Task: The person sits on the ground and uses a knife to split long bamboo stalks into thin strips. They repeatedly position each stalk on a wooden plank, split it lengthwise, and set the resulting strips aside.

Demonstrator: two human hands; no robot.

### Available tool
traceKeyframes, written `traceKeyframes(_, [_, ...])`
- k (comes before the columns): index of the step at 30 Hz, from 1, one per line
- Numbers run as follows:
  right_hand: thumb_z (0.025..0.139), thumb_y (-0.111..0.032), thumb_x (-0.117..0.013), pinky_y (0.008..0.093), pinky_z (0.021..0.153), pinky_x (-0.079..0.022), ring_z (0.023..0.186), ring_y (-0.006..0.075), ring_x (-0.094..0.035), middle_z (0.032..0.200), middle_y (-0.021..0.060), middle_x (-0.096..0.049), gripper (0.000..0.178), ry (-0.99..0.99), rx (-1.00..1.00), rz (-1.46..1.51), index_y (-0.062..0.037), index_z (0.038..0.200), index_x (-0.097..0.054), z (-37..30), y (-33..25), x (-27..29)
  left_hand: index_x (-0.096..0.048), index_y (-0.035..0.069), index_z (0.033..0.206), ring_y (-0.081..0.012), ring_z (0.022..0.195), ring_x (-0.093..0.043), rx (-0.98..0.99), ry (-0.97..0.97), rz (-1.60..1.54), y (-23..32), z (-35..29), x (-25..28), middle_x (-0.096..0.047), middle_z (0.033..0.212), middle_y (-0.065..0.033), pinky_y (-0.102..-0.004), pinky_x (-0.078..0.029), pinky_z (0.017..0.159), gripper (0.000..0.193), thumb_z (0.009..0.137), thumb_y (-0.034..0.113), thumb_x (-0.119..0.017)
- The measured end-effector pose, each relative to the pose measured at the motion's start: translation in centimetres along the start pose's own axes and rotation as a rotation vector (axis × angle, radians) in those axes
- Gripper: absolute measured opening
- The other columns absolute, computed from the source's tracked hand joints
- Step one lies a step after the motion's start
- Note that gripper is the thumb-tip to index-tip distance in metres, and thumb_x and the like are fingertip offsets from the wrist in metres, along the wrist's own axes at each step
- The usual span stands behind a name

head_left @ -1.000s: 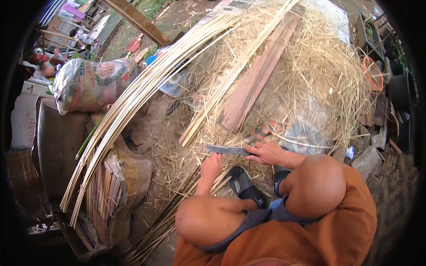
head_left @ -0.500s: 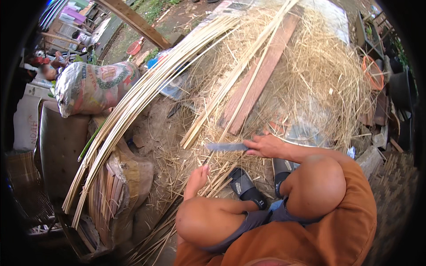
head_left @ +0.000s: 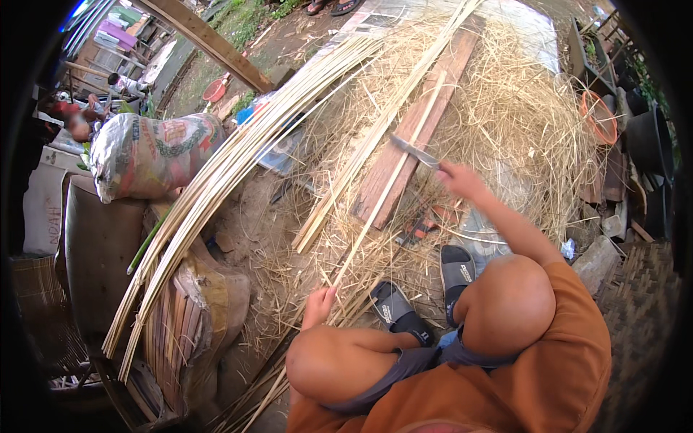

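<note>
My right hand [head_left: 463, 181] is closed around the handle of a knife [head_left: 413, 150]. Its blade lies across a thin pale bamboo strip [head_left: 388, 186], over a reddish-brown wooden board [head_left: 451, 79]. Beside my left knee, my left hand [head_left: 318, 306] grips the near end of that strip, which runs away from me along the board. Just left of the board, a narrow bundle of pale strips [head_left: 346, 184] rests, partly on the board's edge. Whether the blade touches the strip is hard to tell.
Curly shavings [head_left: 527, 123] cover the ground right of the board. At left, a long bundle of strips [head_left: 238, 148] lies near a stuffed sack [head_left: 155, 151]. An orange basket [head_left: 598, 119] and black pots [head_left: 647, 144] stand far right. Another person's feet [head_left: 345, 7] show at the top.
My right hand with the knife has moved away from me, from near my feet up over the board. My left hand has shifted slightly down and left, still on the strip.
</note>
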State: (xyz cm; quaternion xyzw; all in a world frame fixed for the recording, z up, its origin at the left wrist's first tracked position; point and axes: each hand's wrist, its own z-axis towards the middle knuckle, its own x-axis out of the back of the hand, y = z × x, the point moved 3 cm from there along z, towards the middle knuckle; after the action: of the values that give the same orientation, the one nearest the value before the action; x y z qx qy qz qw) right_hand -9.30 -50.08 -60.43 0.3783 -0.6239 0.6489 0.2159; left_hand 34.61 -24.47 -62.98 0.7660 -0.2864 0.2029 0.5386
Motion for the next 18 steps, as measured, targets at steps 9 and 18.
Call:
traceKeyframes(9, [0.093, -0.034, -0.050, 0.0418, 0.077, -0.053, 0.083, 0.0320, -0.066, 0.086, 0.0130, -0.068, 0.034, -0.238, 0.538, -0.285, -0.0135, 0.118, -0.059, -2.7, -4.4, -4.8, -0.062, -0.001, 0.079, -0.0285, 0.058, -0.053, 0.040, 0.070, 0.012, 4.6, 2.4, -0.7, -0.057, 0.063, -0.0183, -0.0382, -0.042, 0.057, 0.038, 0.094, 0.032, -0.052])
traceKeyframes(18, [0.095, -0.038, -0.046, 0.0453, 0.069, -0.051, 0.080, 0.0347, -0.064, 0.083, 0.0202, -0.065, 0.036, -0.106, 0.280, -0.286, -0.0105, 0.116, -0.056, 1.3, -1.9, 1.5, -0.056, -0.003, 0.075, -0.0121, 0.054, -0.039, 0.149, 0.096, -0.020, 2.5, -3.6, 2.5, -0.045, 0.055, -0.0065, -0.0322, -0.035, 0.051, 0.037, 0.094, 0.029, -0.053])
